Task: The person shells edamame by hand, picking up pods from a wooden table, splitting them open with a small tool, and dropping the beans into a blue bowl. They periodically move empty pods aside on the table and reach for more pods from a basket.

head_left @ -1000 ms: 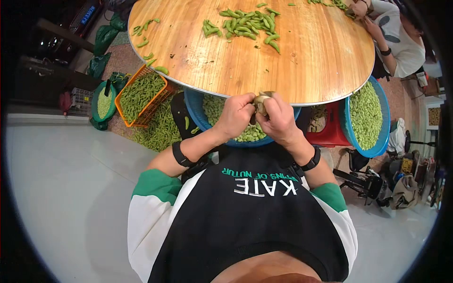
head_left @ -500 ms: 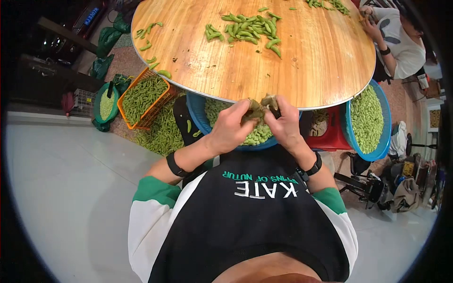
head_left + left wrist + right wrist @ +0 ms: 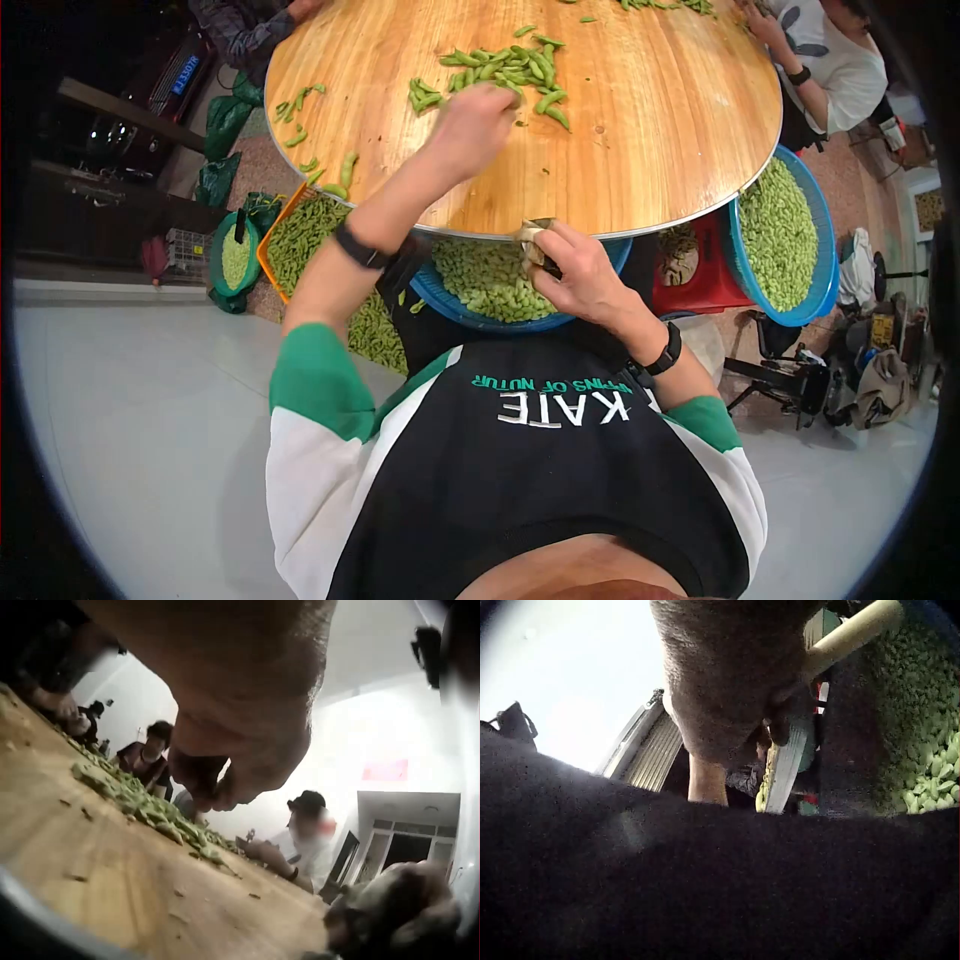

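My left hand [image 3: 475, 125] reaches over the round wooden table [image 3: 620, 150], blurred, its fingertips at the near edge of a heap of green bean pods [image 3: 500, 65]. In the left wrist view the left hand [image 3: 240, 742] hangs over the pods [image 3: 142, 806]; its fingers are loosely bent and no pod shows between them. My right hand [image 3: 580, 270] stays at the table's near edge, fingers curled round a crumpled beige-brown piece [image 3: 530, 238] whose kind cannot be told. Below it, a blue basket [image 3: 440, 300] holds shelled green beans [image 3: 490, 275].
To the right, another blue basket [image 3: 828, 255] of shelled beans stands beside a red stool [image 3: 690, 285]. An orange crate [image 3: 268, 262] of pods is at the left, with loose pods [image 3: 370, 335] on the floor. One person [image 3: 825, 60] sits at the far right; another person's sleeve [image 3: 245, 40] shows upper left.
My left hand has left my right hand and moved forward to the pod heap. The right hand remains over the basket. A person's arm has come into view at the upper left.
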`<act>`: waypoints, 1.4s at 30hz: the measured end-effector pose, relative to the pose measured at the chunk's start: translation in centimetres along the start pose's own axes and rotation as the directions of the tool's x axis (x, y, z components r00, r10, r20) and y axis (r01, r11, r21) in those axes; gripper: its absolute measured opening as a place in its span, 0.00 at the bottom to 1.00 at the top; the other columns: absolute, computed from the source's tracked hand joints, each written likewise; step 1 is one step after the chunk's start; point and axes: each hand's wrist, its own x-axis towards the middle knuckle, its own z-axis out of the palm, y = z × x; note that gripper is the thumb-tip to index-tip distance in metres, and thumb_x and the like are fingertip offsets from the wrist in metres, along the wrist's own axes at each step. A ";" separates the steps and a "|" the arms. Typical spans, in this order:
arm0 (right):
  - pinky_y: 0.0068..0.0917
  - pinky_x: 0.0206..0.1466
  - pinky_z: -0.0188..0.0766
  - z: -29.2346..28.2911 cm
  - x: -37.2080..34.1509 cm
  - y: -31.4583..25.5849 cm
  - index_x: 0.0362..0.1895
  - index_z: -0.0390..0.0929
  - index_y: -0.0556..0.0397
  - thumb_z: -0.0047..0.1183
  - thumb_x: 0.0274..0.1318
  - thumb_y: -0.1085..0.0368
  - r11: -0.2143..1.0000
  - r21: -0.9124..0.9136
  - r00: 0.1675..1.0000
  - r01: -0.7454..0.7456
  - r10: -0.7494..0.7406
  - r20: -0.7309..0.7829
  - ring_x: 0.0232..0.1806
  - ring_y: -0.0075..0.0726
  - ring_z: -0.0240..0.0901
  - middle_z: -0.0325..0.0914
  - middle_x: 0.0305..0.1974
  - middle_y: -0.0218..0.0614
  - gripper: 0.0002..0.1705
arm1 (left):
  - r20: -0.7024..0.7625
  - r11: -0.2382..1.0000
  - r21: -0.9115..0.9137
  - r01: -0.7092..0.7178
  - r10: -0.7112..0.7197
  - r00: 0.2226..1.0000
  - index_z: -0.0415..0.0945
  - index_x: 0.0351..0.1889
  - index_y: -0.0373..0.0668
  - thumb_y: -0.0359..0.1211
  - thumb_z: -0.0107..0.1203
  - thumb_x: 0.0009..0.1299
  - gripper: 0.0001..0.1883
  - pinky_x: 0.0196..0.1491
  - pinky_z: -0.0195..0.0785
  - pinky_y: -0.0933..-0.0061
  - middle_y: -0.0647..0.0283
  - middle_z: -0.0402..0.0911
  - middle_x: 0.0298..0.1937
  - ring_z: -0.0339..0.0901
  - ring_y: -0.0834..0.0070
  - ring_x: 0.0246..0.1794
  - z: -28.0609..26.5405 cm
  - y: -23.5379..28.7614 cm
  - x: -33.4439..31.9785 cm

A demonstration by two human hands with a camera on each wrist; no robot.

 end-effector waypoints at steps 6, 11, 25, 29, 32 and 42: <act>0.31 0.37 0.70 -0.3 -0.7 0.8 0.58 0.66 0.59 0.45 0.56 0.72 0.890 0.392 0.962 -0.232 0.269 -0.040 0.32 0.38 0.73 0.73 0.34 0.43 0.23 | 0.089 0.990 0.128 0.063 -0.075 0.993 0.76 0.37 0.36 0.32 0.54 0.60 0.10 0.45 0.68 0.56 0.48 0.76 0.36 0.74 0.49 0.41 6.3 -1.5 4.9; 0.17 0.26 0.66 -1.2 -0.3 1.2 0.62 0.63 0.56 0.40 0.65 0.69 0.584 0.714 0.841 -0.386 0.541 0.012 0.25 0.19 0.68 0.73 0.32 0.32 0.21 | 0.040 0.986 0.163 -0.021 0.015 0.999 0.75 0.38 0.37 0.33 0.55 0.58 0.12 0.45 0.68 0.53 0.48 0.77 0.35 0.74 0.45 0.38 5.9 -0.7 3.4; 0.14 0.18 0.58 -0.7 1.1 1.3 0.55 0.66 0.54 0.41 0.68 0.62 -0.070 0.984 0.868 -0.164 0.463 0.178 0.22 0.22 0.61 0.70 0.34 0.39 0.15 | 0.270 0.418 -0.823 0.386 -0.310 0.912 0.75 0.36 0.38 0.23 0.61 0.61 0.07 0.24 0.58 0.87 0.73 0.76 0.28 0.68 0.91 0.25 0.2 6.8 -4.5; 0.15 0.18 0.57 -0.5 1.0 0.8 0.57 0.65 0.53 0.40 0.68 0.62 -0.001 0.979 0.859 -0.204 0.480 0.179 0.21 0.21 0.59 0.70 0.34 0.36 0.17 | 0.230 0.496 -0.784 0.374 -0.327 0.917 0.76 0.37 0.36 0.22 0.60 0.61 0.07 0.31 0.67 0.84 0.70 0.79 0.31 0.73 0.88 0.30 0.2 6.8 -5.1; 0.14 0.18 0.57 -0.3 1.0 0.7 0.58 0.64 0.52 0.40 0.67 0.62 -0.024 0.977 0.850 -0.210 0.489 0.195 0.21 0.21 0.59 0.70 0.34 0.36 0.18 | 0.197 0.637 -0.672 0.378 -0.337 0.920 0.77 0.36 0.35 0.22 0.59 0.60 0.07 0.35 0.69 0.83 0.68 0.80 0.32 0.75 0.86 0.32 -0.2 6.9 -5.4; 0.14 0.18 0.55 -0.5 0.7 -0.1 0.56 0.66 0.53 0.42 0.67 0.62 0.006 0.972 0.843 -0.235 0.500 0.201 0.19 0.20 0.56 0.69 0.31 0.35 0.16 | 0.188 0.592 -0.728 0.346 -0.314 0.931 0.77 0.37 0.33 0.21 0.60 0.60 0.07 0.36 0.69 0.84 0.67 0.81 0.32 0.75 0.87 0.33 0.3 6.4 -6.0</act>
